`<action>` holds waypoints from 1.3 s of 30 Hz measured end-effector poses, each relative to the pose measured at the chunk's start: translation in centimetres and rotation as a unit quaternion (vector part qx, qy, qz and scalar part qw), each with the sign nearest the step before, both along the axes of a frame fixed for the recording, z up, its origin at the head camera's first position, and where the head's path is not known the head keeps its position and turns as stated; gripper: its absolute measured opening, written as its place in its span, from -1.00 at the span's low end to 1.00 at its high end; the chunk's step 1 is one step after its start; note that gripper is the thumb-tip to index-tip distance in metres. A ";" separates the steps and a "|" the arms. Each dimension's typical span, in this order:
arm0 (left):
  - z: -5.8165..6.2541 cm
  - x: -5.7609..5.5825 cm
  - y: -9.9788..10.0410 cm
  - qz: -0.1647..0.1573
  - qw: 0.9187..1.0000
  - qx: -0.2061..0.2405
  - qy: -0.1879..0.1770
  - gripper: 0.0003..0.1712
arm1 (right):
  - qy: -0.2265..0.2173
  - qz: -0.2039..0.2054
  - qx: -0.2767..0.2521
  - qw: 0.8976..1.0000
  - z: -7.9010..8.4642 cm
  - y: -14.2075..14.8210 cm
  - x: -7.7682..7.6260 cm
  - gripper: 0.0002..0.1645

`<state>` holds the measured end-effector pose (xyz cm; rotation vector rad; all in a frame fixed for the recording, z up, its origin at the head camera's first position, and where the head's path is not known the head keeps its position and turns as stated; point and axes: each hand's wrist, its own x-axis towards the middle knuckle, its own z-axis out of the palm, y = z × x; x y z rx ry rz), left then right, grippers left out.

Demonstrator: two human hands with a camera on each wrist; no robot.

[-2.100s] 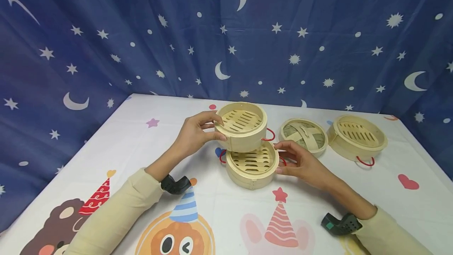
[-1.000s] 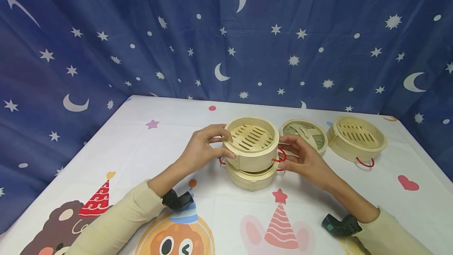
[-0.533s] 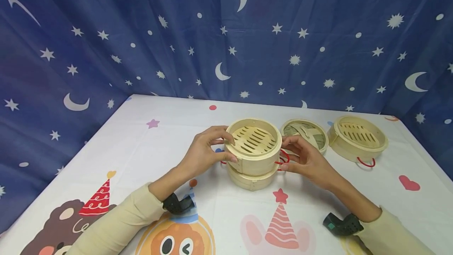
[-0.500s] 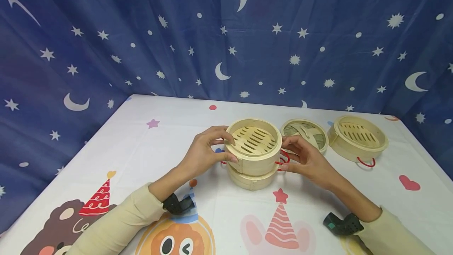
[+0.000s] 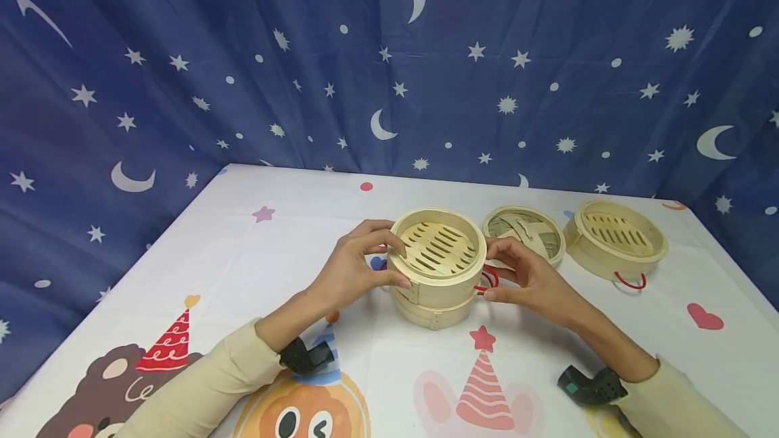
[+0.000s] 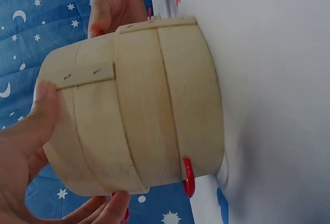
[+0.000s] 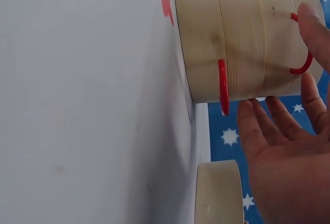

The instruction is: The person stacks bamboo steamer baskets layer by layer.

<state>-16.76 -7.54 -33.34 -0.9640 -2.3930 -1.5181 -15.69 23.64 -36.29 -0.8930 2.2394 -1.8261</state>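
Observation:
A round bamboo steamer basket (image 5: 438, 293) with a slatted base sits level on a lower steamer basket (image 5: 433, 318) at mid-table; their walls line up closely in the left wrist view. My left hand (image 5: 353, 265) grips the upper one from the left, index finger over the rim and thumb on the outer wall. On the right, my right hand (image 5: 523, 276) has its fingers spread and relaxed, fingertips right at the wall of the upper basket. Its thumb lies beside the red cord handle (image 7: 308, 61) in the right wrist view. The lower basket's inside is hidden.
Behind my right hand lies a woven bamboo steamer lid (image 5: 525, 230). Beside it stands a third steamer basket (image 5: 615, 238) with a red handle. A white tablecloth (image 5: 292, 249) with cartoon prints covers the table; a blue starry curtain (image 5: 304, 73) hangs at the back.
My left hand has brought the upper basket forward, down and to the right onto the lower one, covering its slats. My right hand has shifted slightly right and stays by the baskets.

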 end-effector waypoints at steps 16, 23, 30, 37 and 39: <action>-1.6 -3.6 -2.4 -0.079 0.993 -0.015 -0.091 -0.06 | 0.004 0.008 0.008 1.000 -0.1 0.1 -0.1 -0.42; -1.9 -3.6 -2.2 -0.089 0.989 0.014 -0.119 -0.10 | 0.003 0.007 0.011 1.000 0.1 0.3 -0.2 -0.41; -1.9 -3.4 -2.0 -0.087 0.988 0.026 -0.122 -0.10 | 0.000 0.016 0.011 1.000 0.1 0.7 -0.4 -0.43; -1.9 -3.1 -1.9 -0.079 0.991 0.022 -0.103 -0.10 | -0.017 0.024 0.004 1.000 0.1 1.1 -0.5 -0.46; -1.9 -3.0 -1.9 -0.076 0.993 0.016 -0.088 -0.09 | -0.020 0.028 0.000 0.999 0.1 1.1 -0.5 -0.47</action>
